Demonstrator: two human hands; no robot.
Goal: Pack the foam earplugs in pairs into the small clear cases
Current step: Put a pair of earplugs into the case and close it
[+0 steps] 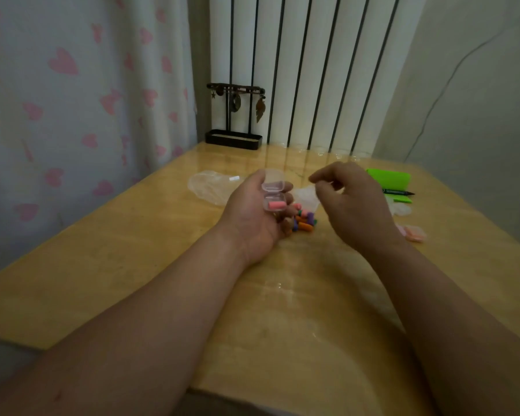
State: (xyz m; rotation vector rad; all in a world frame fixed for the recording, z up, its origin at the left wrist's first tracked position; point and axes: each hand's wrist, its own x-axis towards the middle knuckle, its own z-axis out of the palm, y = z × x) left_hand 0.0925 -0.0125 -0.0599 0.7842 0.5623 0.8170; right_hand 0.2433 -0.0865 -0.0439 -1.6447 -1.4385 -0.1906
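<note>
My left hand [252,211] holds a small clear case [63,193] palm up, its lid swung open away from me. A pink earplug [276,205] lies in the lower half of the case. Just beyond that hand a pile of coloured foam earplugs [304,221] rests on the table, orange, purple and green among them. My right hand [351,202] hovers to the right of the case with fingers loosely curled and thumb near forefinger; nothing shows between them. A closed case with pink earplugs [415,234] lies right of my right wrist.
The wooden table [162,250] has a glossy cover. A crumpled clear plastic bag [210,187] lies behind the left hand. A green notepad [391,180] and a black marker [398,192] sit at the right. A black jewellery stand [234,136] is at the back edge.
</note>
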